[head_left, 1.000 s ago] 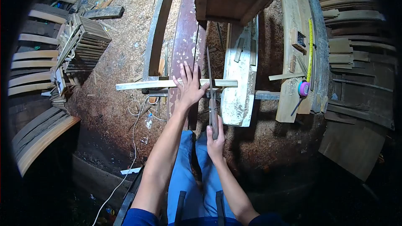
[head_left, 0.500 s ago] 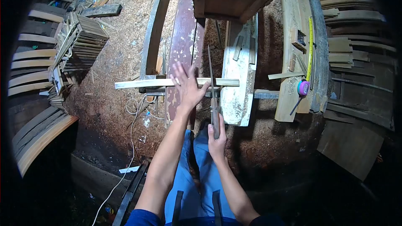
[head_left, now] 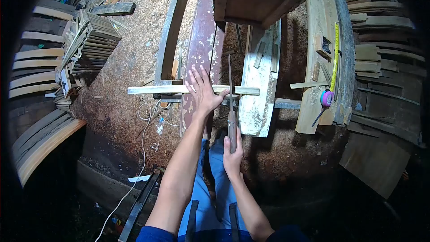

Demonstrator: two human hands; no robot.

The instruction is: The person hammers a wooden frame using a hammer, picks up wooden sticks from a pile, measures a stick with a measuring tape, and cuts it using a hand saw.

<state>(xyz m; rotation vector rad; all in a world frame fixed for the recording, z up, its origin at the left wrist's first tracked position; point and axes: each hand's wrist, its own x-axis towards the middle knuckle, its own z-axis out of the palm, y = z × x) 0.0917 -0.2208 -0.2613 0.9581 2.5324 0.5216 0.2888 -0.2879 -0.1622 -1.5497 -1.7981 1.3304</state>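
A slim wooden strip (head_left: 156, 89) lies crosswise over a worn maroon plank (head_left: 202, 40) and a pale, paint-smeared board (head_left: 255, 112). On top of the strip rests my left hand (head_left: 205, 96), palm down with its fingers stretched out. My right hand (head_left: 233, 154) is wrapped round the handle of a handsaw (head_left: 231, 118). The saw's narrow blade points away from me and crosses the strip just right of my left thumb. Whether the blade has cut into the wood cannot be made out.
A wooden box-like piece (head_left: 257, 0) stands beyond the boards. Rightward, a tape measure (head_left: 327, 98) lies extended on a long plank (head_left: 313, 54). Slatted wood (head_left: 96, 40) is stacked at left, with curved pieces (head_left: 49, 148) nearby. A white cable (head_left: 144, 152) crosses the shavings-covered ground.
The whole view has shifted slightly. The saw has come back a little towards me, and the fingers of my left hand are less spread on the strip.
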